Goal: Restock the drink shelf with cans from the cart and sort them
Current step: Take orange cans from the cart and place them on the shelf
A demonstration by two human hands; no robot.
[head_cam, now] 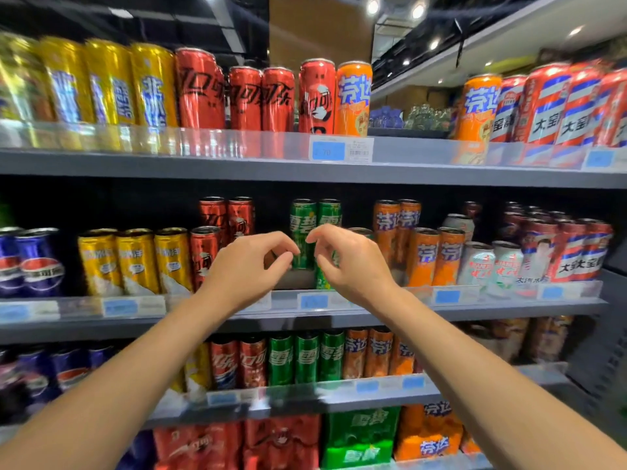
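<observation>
Head view, only cam avail.

1. Hands. Both are hovering in front of the middle shelf (305, 320), at the green-can section. Left hand (242, 266): fingers loosely curled, thumb and forefinger tips nearly meeting, gripping nothing. Right hand (349, 262): fingers bent downward in a relaxed claw, also holding nothing. The two hands are sitting close together, fingertips near but apart.

2. Task items. Green cans (303, 232) are standing upright, long axis vertical, approx. two visible side by side in the back row, w/ one more green can (322, 276) nearer the shelf lip, mostly hidden behind the right hand. Red cans (203, 256) are flanking on the left, orange cans (436, 256) on the right. Cart: not in view.

3. Key relation. The cans are lying straight beyond and betw. the fingertips, deeper into the shelf. The right hand is overlapping the front green can; the left hand is aligning w/ the gap betw. red and green rows. Contact w/ any can: cannot tell, fingers are occluding it.

4. Judgement. Likely step: straightening or regrouping the green row. Reach should be going fwd, then closing round a can's side wall, axis kept vertical. Risk: knocking neighbouring cans, spacing being tight.
</observation>
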